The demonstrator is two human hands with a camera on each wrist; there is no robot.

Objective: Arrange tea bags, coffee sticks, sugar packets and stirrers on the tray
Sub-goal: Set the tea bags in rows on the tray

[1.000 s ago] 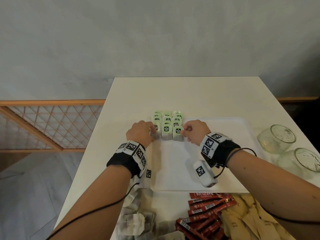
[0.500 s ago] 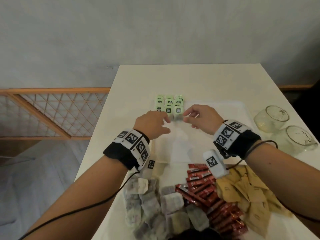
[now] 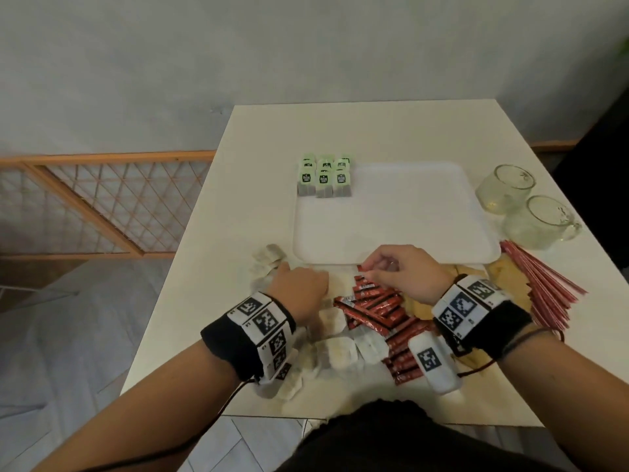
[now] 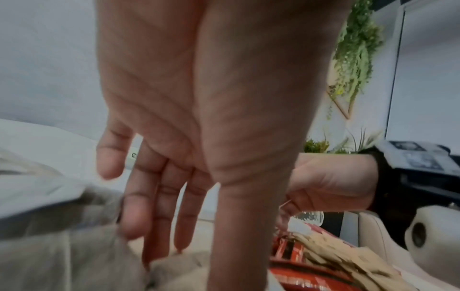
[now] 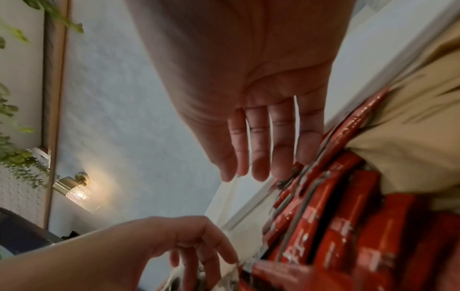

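A white tray [image 3: 391, 216] lies mid-table. Green-tagged tea bags [image 3: 325, 177] stand in neat rows at its far left corner. In front of the tray lie loose tea bags [image 3: 337, 349], a heap of red coffee sticks [image 3: 377, 308], brown sugar packets [image 3: 510, 277] and red stirrers [image 3: 541, 284]. My left hand [image 3: 306, 281] hovers over the loose tea bags [image 4: 62, 256], its straight fingers [image 4: 159, 196] touching them. My right hand [image 3: 391, 267] reaches onto the far end of the coffee sticks [image 5: 336, 216]; its fingers [image 5: 261, 157] are extended and touch the top sticks.
Two glass mugs [image 3: 503, 192] [image 3: 541, 223] stand right of the tray. The table's left edge [image 3: 190, 233] drops to the floor, with a wooden lattice fence [image 3: 102, 206] beyond. Most of the tray's surface is bare.
Both hands have drawn back from the rows of tea bags on the tray to the loose piles near the table's front edge. The head view has tilted down.
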